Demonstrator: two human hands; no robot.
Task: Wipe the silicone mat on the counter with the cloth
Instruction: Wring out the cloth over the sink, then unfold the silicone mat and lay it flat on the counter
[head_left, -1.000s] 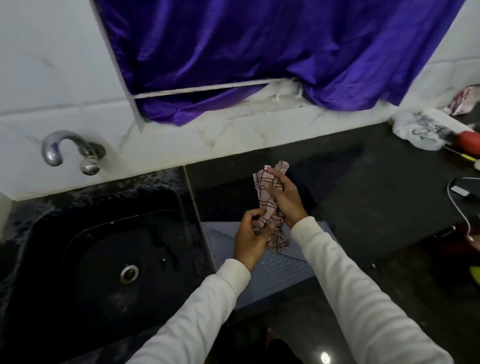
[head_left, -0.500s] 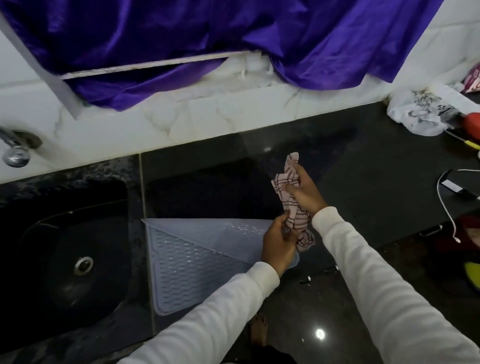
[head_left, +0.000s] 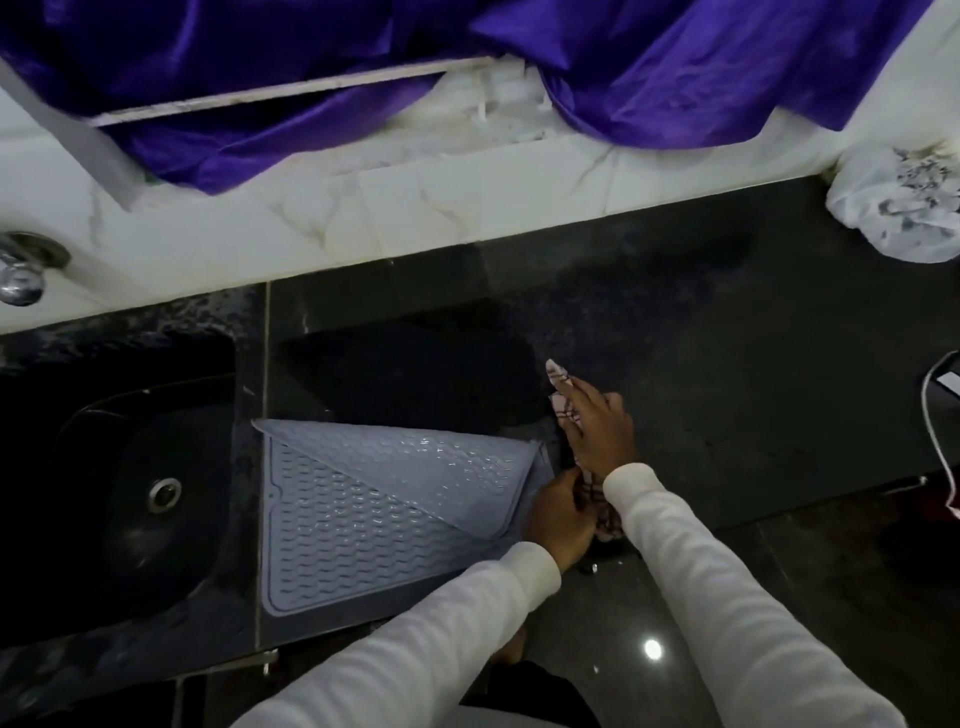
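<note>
Two bare hands in white long sleeves meet over a black stone counter (head_left: 727, 374). The right hand (head_left: 597, 436) lies with fingers stretched almost flat, pressing the top of a crumpled white cloth with dark red check lines (head_left: 561, 400) against the counter. The left hand (head_left: 558, 514) is curled closed around the lower end of the same cloth, knuckles touching the right edge of the mat.

One pale grey ribbed silicone mat (head_left: 343, 535) lies on the counter at 9 o'clock from the hands, its upper right corner folded over itself into a triangle flap. One cloth, one mat, two hands.

At 9 o'clock beyond the mat sits a black sink with a round metal drain (head_left: 165, 493). A chrome tap (head_left: 21, 275) shows at 10 o'clock on the white marble wall. Purple satin fabric (head_left: 675, 67) hangs at 12 o'clock. A crumpled white plastic bag (head_left: 898, 208) rests at 2 o'clock, and a white cable (head_left: 932, 431) runs at 3 o'clock.
</note>
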